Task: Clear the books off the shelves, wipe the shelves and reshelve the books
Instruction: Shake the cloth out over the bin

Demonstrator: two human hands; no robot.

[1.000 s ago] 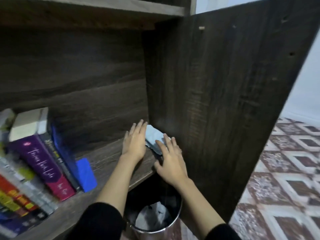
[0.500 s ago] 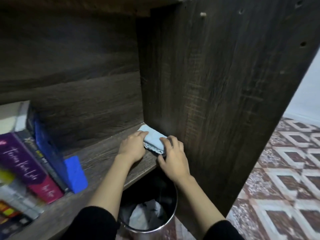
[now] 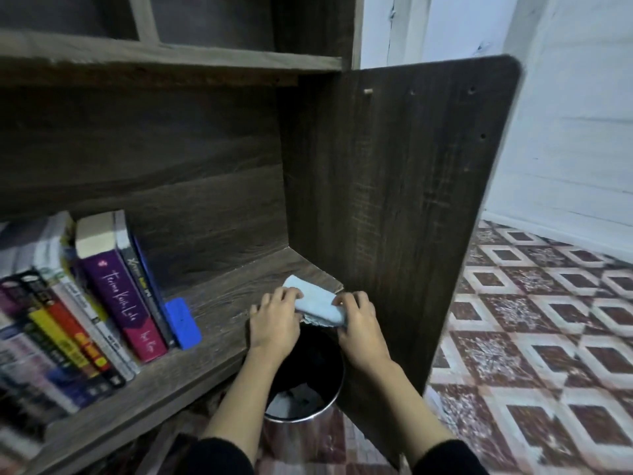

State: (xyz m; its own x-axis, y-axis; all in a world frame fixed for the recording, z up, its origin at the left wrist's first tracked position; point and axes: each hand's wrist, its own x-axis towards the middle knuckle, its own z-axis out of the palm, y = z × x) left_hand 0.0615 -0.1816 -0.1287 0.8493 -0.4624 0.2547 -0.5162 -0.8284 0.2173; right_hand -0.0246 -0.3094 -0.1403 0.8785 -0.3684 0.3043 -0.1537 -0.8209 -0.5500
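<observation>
A folded light-blue cloth (image 3: 317, 301) lies at the front right corner of the dark wooden shelf (image 3: 219, 299). My left hand (image 3: 274, 323) grips its left end with curled fingers. My right hand (image 3: 359, 320) pinches its right end, close to the shelf's side panel (image 3: 394, 200). A row of books (image 3: 85, 303) leans at the left of the same shelf, a purple-and-pink one and a blue one (image 3: 181, 320) at its right end. The near edge of the cloth hangs over the shelf's front edge.
A round metal bin (image 3: 305, 385) with crumpled paper inside stands on the floor right below my hands. An upper shelf board (image 3: 171, 56) runs above. Patterned red and white floor tiles (image 3: 531, 337) spread to the right, with a white wall behind.
Both hands went from lying flat by the cloth to curling round it, and they drew it from the back corner toward the shelf's front edge. The view pulled back and up.
</observation>
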